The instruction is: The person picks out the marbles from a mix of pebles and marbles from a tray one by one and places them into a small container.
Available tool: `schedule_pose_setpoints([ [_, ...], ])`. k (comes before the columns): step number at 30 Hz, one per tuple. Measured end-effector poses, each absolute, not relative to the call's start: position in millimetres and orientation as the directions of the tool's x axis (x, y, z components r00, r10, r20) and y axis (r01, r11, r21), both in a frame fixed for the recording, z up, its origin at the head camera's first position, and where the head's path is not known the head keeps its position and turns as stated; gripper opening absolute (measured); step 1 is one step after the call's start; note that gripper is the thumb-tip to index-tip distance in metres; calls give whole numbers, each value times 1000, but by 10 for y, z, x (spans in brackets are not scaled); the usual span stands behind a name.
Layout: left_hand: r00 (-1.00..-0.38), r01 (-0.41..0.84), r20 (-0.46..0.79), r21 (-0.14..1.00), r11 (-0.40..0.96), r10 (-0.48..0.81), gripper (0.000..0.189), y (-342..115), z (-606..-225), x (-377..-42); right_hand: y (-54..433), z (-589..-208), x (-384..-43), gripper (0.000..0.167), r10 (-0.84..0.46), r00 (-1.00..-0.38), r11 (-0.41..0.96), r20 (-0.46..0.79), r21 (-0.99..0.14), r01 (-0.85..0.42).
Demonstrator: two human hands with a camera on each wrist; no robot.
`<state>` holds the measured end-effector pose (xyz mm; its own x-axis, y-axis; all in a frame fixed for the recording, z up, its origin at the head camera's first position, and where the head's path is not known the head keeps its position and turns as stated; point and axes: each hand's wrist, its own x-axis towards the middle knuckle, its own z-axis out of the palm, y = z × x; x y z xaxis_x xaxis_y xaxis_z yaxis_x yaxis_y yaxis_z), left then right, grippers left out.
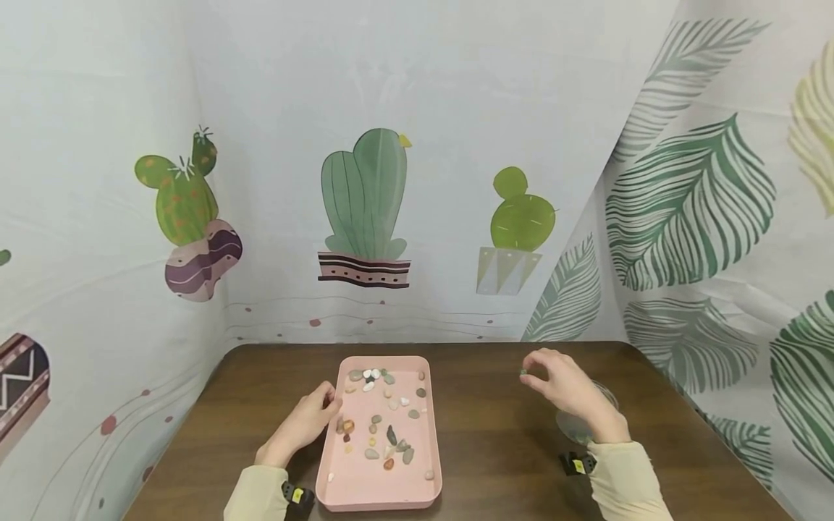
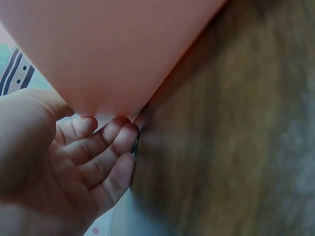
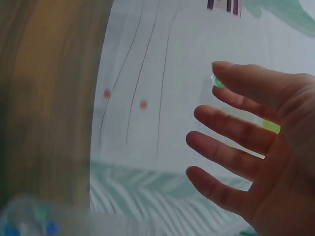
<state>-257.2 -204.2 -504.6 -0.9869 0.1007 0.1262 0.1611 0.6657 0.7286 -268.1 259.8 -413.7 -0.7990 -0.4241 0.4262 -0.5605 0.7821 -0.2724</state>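
A pink tray (image 1: pixel 381 488) lies on the table with pebbles (image 1: pixel 392 435) scattered inside, grey, white, yellow and reddish-brown. My left hand (image 1: pixel 311 418) is at its left edge, gripping the rim. In the left wrist view the curled fingers (image 2: pixel 115 142) touch the outer wall, and the thumb tip is hidden behind the tray. Right of the tray, my right hand (image 1: pixel 567 383) is raised above the table. Between thumb and index finger it pinches a small translucent green bead (image 3: pixel 217 80); the other fingers are spread. The hand partly covers a clear round bowl (image 1: pixel 573 428).
The brown wooden table (image 1: pixel 485 441) reaches back to a white curtain (image 1: pixel 449 217) printed with cacti and leaves. Blue and green pieces show blurred in the clear bowl, low in the right wrist view. A strip of bare tabletop separates tray and bowl.
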Motion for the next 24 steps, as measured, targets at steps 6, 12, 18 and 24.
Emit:
schedule_pose_setpoints([
  [6,-986,166,128,725,668,105,14,-2051,-5047,-2587,2884,-4100,-2632,12,-384,-830,829,405,-244,-503],
  [12,-987,158,124,736,658,99,14,-2066,-5025,-2549,3100,-4096,-2602,11,-346,-852,860,394,-229,-456],
  [18,-987,158,127,732,662,95,14,-2063,-5033,-2546,3289,-4126,-2587,11,-342,-830,869,441,-187,-458],
  [24,-987,158,121,728,666,103,14,-2056,-5049,-2569,3465,-4196,-2548,14,-358,-817,864,453,-171,-473],
])
